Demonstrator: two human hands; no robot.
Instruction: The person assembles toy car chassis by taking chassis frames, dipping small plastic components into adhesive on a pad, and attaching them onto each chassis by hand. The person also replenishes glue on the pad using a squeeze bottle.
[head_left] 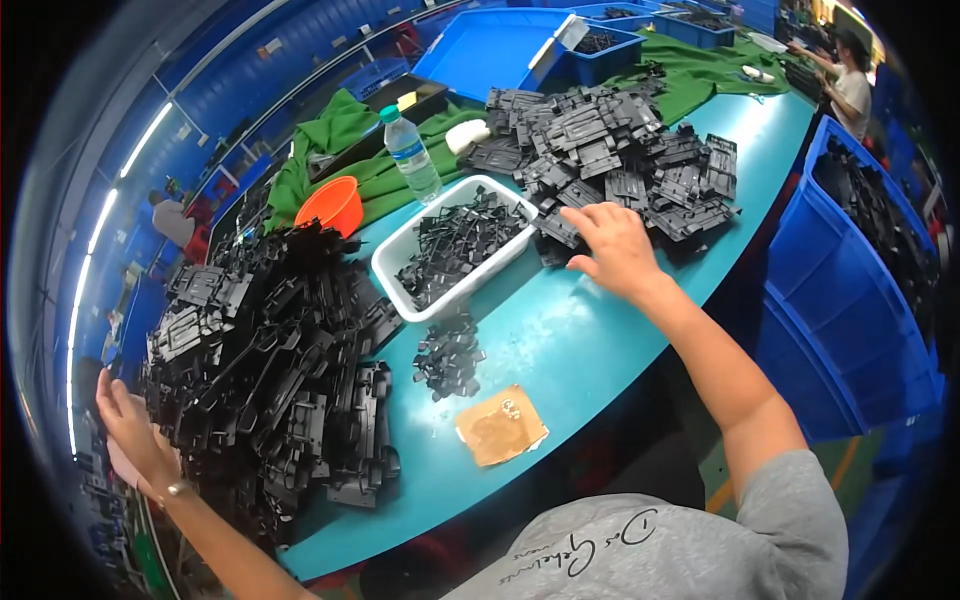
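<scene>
My right hand [617, 250] reaches over the near edge of a heap of black plastic molded parts [590, 150], thumb and fingers apart, with nothing seen in its grip. Whether its fingertips touch the parts is hard to tell. At the far left, my left hand [135, 435] is raised beside a taller pile of black plastic parts [290, 370], its fingers stretched out and holding nothing visible. Between the two piles sits a white tub [462, 295] filled with small black pieces [465, 240]. More small black pieces [449, 357] lie loose in front of it.
A brown cardboard piece [500, 427] lies on the teal table [560, 330]. Behind the tub are a water bottle [410, 155], an orange bowl [332, 206] and green cloth [320, 150]. A large blue bin [830, 290] stands at the right. Another person [850, 85] works at the far right.
</scene>
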